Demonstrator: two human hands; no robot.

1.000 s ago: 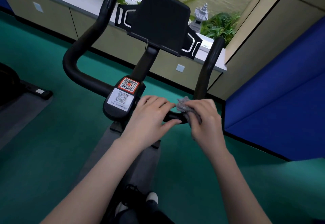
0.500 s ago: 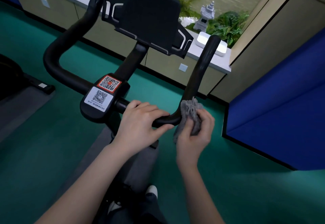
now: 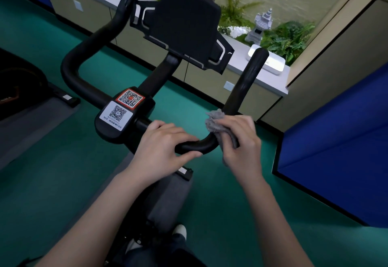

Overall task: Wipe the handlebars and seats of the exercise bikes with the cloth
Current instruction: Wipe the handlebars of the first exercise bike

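Right hand (image 3: 241, 143) gripped the grey cloth (image 3: 216, 122), fingers curled round it, pressing it onto the bend of the black handlebar (image 3: 195, 146); the cloth bunched out above the knuckles, at the foot of the right upright bar; left hand (image 3: 161, 147) lay just beside that grip, fingers curled over the bare crossbar, thumb beneath; just outside the left-hand grip sat the QR stickers (image 3: 116, 114); beyond both grips rose the black tablet holder (image 3: 184, 27).
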